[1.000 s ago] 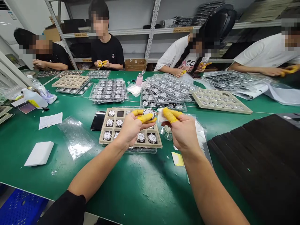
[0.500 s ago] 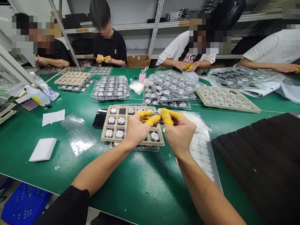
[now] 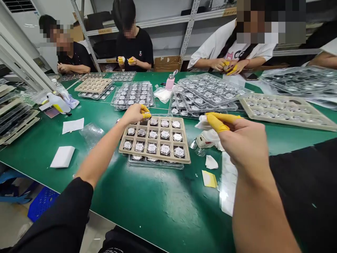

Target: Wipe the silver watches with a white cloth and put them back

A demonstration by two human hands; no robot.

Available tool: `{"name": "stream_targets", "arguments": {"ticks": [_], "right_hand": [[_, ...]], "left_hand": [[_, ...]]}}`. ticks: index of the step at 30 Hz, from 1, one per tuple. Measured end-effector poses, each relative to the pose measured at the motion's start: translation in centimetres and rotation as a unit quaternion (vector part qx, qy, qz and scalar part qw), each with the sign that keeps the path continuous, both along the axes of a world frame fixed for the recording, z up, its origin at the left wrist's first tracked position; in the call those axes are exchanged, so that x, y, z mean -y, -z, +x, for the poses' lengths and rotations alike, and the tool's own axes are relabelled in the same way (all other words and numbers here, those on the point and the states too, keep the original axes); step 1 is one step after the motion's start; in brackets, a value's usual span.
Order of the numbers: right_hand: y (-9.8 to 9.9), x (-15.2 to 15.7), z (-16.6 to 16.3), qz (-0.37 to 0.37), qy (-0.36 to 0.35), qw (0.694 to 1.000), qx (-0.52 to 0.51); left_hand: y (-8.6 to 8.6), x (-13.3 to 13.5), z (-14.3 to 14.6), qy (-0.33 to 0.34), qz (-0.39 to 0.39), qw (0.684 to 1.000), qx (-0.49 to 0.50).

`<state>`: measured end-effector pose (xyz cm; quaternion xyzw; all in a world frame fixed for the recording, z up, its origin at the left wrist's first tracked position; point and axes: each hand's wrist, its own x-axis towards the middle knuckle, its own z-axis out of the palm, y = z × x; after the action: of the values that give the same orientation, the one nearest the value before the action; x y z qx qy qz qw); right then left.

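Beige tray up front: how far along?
Done: most pockets of the beige tray hold silver discs. In hand: the left hand pinches a small round piece at the tray's back edge; the right hand touches a white wipe. Left: stacked clear trays behind hold more discs; I can't tell whether those are finished.

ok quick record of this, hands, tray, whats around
left hand: yellow finger cots, pinching a small shiny round piece above the tray
right hand: yellow finger cots, holding a white wipe
tray: beige compartment tray of round silver pieces
around: stacked clear plastic trays, pink pump bottle, green workbench
others: co-worker in black tee across the bench
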<state>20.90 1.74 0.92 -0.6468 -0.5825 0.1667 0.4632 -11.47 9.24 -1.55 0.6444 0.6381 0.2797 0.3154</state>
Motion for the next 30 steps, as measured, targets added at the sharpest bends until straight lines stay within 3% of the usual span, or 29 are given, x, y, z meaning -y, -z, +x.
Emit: {"name": "stream_targets", "arguments": {"ticks": [3,6,10,12,14,18,22,26,30], "right_hand": [[-0.6,0.6,0.3,0.015,-0.004,1.000,-0.013],[-0.9,0.9,0.3,0.034,-0.016,0.998,-0.045],[-1.3,0.7,0.4,0.015,-0.066,0.981,-0.184],[-1.6,0.6,0.7,0.012,-0.098,0.966,-0.237],[-1.9,0.6,1.0,-0.001,-0.102,0.967,-0.233],[-2.6,1.1,1.1,-0.070,-0.074,0.977,-0.185],[-2.9,1.4,0.5,-0.142,-0.065,0.975,-0.156],[-2.7,1.3,0.5,-0.162,-0.057,0.980,-0.106],[-2.5,1.2,0.8,-0.146,-0.076,0.978,-0.128]], "left_hand": [[-0.5,-2.8,-1.7,0.097,-0.057,0.982,-0.149],[-0.2,-3.9,-1.4,0.144,-0.099,0.960,-0.218],[0.3,-3.5,-0.9,0.113,-0.026,0.951,-0.286],[0.0,-3.2,-1.7,0.092,0.031,0.926,-0.364],[-0.5,-2.8,-3.0,0.101,0.041,0.897,-0.429],[-1.0,-2.1,-5.6,0.175,-0.015,0.878,-0.445],[-0.5,-1.7,-6.0,0.225,0.001,0.859,-0.459],[-0.7,-2.1,-5.9,0.223,0.008,0.863,-0.453],[-1.7,-1.0,-5.5,0.197,0.007,0.876,-0.440]]}}
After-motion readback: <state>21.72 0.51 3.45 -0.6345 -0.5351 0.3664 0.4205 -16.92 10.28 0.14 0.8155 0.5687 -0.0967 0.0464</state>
